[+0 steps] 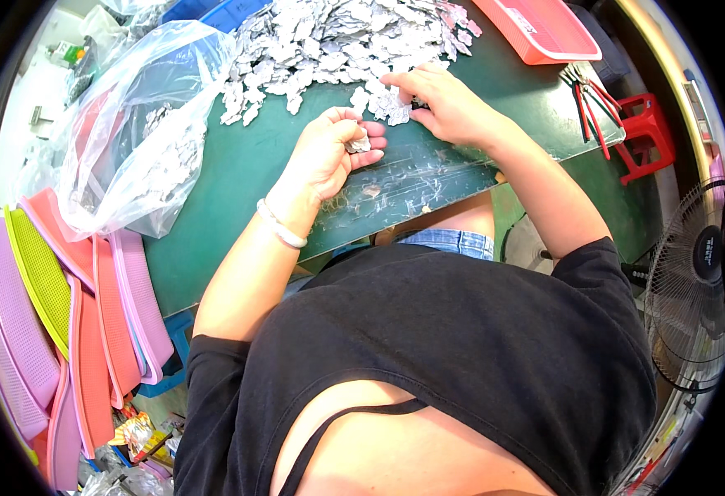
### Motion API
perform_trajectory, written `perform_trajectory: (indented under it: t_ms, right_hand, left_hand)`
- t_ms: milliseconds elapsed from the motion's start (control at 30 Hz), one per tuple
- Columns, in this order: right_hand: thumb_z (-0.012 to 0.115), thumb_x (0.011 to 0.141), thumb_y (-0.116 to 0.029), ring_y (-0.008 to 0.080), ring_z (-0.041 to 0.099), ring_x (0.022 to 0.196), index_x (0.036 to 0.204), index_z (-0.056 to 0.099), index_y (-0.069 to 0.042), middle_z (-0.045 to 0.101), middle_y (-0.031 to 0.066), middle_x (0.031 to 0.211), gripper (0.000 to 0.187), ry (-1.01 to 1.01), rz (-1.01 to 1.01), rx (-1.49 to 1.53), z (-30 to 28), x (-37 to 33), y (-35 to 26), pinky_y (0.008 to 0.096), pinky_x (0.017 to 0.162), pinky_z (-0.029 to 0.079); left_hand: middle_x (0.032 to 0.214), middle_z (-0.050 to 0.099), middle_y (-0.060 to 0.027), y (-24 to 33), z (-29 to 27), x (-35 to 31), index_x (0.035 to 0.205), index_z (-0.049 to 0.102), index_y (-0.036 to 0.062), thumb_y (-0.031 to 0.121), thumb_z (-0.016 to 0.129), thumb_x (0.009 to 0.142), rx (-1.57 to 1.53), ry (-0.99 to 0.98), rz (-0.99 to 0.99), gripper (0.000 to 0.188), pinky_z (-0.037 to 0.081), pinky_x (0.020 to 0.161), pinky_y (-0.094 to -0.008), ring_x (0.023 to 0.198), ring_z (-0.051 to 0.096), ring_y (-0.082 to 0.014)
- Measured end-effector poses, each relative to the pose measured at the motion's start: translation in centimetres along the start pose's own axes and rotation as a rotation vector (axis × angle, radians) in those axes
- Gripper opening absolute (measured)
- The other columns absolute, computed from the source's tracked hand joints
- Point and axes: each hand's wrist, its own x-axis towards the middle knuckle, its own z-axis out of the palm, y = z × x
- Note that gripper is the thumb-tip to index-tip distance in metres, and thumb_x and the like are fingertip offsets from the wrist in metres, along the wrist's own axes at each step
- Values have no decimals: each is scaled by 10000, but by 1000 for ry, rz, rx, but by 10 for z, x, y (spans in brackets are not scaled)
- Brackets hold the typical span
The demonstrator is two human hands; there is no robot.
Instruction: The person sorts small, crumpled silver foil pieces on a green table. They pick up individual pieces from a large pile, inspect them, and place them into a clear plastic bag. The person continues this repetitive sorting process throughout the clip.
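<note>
Small flat silvery-white pieces with scalloped outlines lie in a large pile on the green tabletop. My left hand, with a pale bracelet on its wrist, is palm up with its fingers curled round a silvery piece; whether more than one is in it I cannot tell. To its right, my right hand reaches over a small cluster of pieces at the pile's near edge. Its fingers are bent and apart, the fingertips at the cluster, and no piece shows lifted in them.
A clear plastic bag with more silvery pieces stands at the left. Below it are stacked coloured plastic baskets. A coral tray and red-handled pliers lie at the table's right, near a red stool and a fan.
</note>
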Motion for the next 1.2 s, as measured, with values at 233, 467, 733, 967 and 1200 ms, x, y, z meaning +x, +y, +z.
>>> perform_trajectory:
  t_ms: [233,467,733,967,1200]
  right_hand:
    - [596,644,22,235,475,855,1135,487,-69,539,57,819,511,-30,-50,-62,3,3,-4,348,794,378]
    - [589,629,31,244,500,755,1012,532,-44,519,54,706,394,-170,152,74,-2,9,-6,354,724,397]
    - [567,649,16,236,499,720,1007,529,-48,485,43,664,366,45,-216,116,0,-1,-20,336,653,416]
    - [611,658,-19,255,509,869,1116,508,-63,547,87,869,472,42,-136,-41,-3,-4,6,344,776,411]
    - [585,695,-25,266,493,881,1161,477,-72,536,100,872,481,14,-83,-102,1,-4,6,351,791,403]
  left_hand:
    - [751,543,-47,0,0,-1,950,507,28,31,515,795,23,23,-23,156,481,579,-265,660,557,-157]
    - [811,585,-76,-1,2,-1,1005,527,11,100,513,827,129,36,-42,200,473,573,-251,672,567,-152]
    - [878,604,-96,-3,14,-1,1038,532,16,128,505,858,120,-55,-112,214,498,603,-232,740,595,-158]
    - [912,591,-85,-8,12,0,1067,532,9,27,543,818,47,15,10,249,515,644,-253,765,596,-165]
    - [859,578,-104,-8,13,-3,1059,521,-35,-9,531,797,-41,9,14,264,523,692,-291,742,587,-186]
